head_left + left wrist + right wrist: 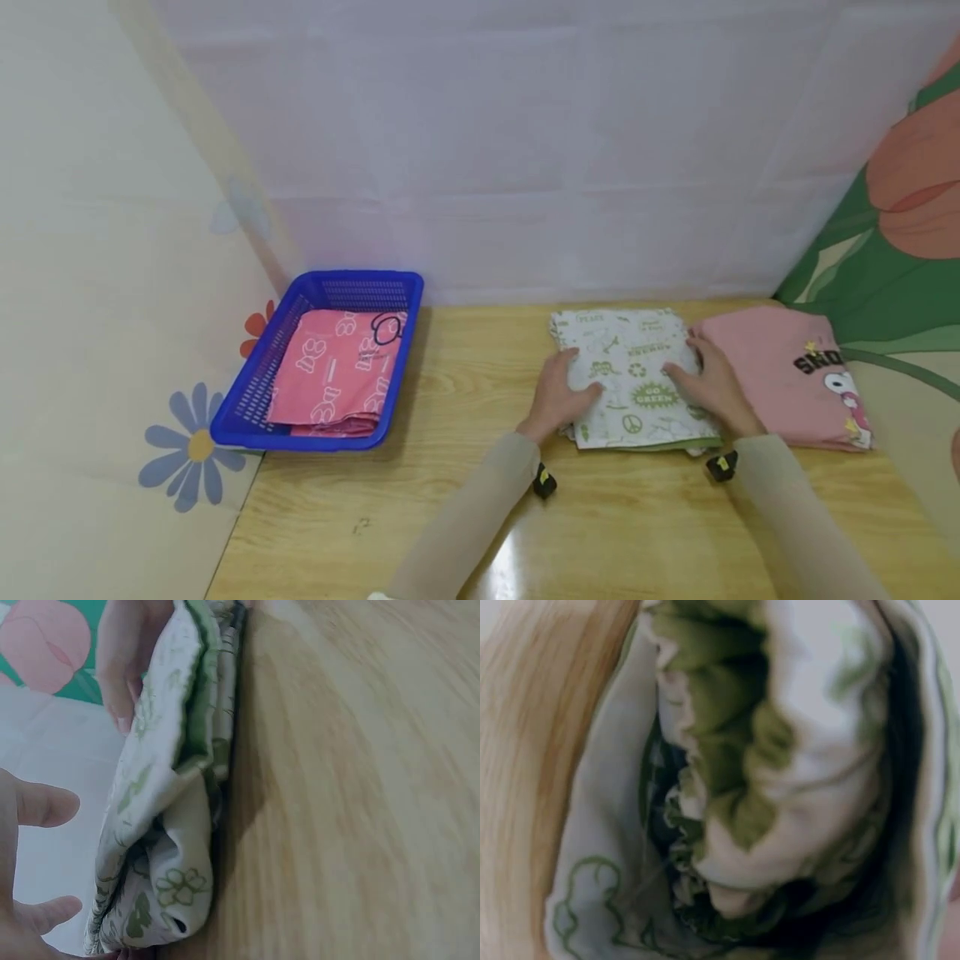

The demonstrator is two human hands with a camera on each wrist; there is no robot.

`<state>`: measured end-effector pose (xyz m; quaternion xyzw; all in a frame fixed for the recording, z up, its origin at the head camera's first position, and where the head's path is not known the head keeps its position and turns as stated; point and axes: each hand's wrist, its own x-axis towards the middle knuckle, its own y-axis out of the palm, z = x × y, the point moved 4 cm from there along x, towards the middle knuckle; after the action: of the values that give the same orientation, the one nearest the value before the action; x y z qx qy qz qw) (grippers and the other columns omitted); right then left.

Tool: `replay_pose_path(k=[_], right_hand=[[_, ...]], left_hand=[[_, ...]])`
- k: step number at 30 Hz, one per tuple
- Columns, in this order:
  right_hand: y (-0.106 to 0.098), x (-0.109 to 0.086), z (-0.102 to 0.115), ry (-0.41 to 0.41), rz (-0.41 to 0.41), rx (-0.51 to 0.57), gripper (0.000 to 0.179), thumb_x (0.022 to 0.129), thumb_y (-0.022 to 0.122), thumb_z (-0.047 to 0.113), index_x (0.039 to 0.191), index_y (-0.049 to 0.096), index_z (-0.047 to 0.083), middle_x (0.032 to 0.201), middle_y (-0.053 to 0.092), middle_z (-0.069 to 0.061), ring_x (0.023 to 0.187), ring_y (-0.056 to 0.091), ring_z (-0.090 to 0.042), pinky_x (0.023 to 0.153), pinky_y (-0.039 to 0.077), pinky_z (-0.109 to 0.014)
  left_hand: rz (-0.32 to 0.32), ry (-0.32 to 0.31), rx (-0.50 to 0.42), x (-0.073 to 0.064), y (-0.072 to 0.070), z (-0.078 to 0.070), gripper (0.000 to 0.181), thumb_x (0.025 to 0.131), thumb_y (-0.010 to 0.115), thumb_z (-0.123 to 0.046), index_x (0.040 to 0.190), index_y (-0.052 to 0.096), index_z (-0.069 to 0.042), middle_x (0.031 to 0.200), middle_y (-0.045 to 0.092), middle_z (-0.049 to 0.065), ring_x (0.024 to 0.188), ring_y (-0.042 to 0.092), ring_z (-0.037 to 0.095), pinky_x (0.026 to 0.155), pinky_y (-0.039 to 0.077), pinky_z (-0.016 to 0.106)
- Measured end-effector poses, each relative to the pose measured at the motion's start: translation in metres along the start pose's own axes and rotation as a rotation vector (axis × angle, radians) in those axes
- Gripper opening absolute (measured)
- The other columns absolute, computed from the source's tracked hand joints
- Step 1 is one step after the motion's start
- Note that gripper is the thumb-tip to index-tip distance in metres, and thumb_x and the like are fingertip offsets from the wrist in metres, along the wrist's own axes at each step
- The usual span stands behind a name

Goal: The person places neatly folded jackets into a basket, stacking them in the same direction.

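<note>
A folded white cloth with green printing (633, 396) lies on the table, "GO GREEN" among its words. At its left edge is my left hand (558, 396), thumb over the top and fingers spread along the side. In the left wrist view, the left thumb (49, 804) stands apart from the fabric. My right hand (712, 383) is at the opposite edge, its thumb reaching over the print. The right wrist view looks into the cloth's gathered folds (731, 742), where a green inner side shows; most of that hand is hidden there.
A blue plastic basket (225, 425) stands at the left with a folded pink printed cloth (330, 367) inside. Right of the white cloth, close beside it, lies a folded pink garment (780, 375) with a Snoopy print. A pale wall sheet (487, 167) hangs behind the wooden table (360, 483).
</note>
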<state>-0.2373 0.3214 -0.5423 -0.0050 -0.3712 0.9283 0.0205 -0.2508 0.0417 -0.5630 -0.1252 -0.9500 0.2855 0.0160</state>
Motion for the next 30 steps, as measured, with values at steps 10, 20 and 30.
replay_pose_path(k=[10,20,30], right_hand=[[0.001,0.000,-0.004,0.041,0.044,0.052,0.094,0.105,0.067,0.040,0.164,0.016,-0.012,0.173,0.010,-0.035,0.157,0.014,-0.059,0.127,0.016,-0.071],[0.008,-0.003,-0.008,0.056,0.093,0.161,0.096,0.106,0.067,0.040,0.170,0.007,0.000,0.178,-0.008,-0.020,0.163,-0.005,-0.050,0.130,0.002,-0.068],[0.006,-0.006,-0.004,-0.018,0.028,0.199,0.086,0.105,0.071,0.025,0.169,0.020,0.002,0.178,-0.004,-0.024,0.162,-0.003,-0.051,0.130,0.003,-0.069]], left_hand=[[0.020,-0.056,-0.060,0.007,0.002,-0.003,0.072,0.092,0.080,-0.037,0.155,0.052,-0.020,0.163,0.051,0.008,0.150,0.048,0.031,0.123,0.041,0.054],[0.036,-0.067,-0.101,0.010,0.003,-0.001,0.069,0.090,0.082,-0.026,0.153,0.053,-0.022,0.160,0.054,0.008,0.146,0.052,0.032,0.121,0.043,0.054],[0.053,-0.040,-0.125,0.013,0.001,-0.003,0.069,0.091,0.082,-0.020,0.153,0.052,-0.024,0.161,0.052,0.009,0.148,0.050,0.033,0.124,0.041,0.053]])
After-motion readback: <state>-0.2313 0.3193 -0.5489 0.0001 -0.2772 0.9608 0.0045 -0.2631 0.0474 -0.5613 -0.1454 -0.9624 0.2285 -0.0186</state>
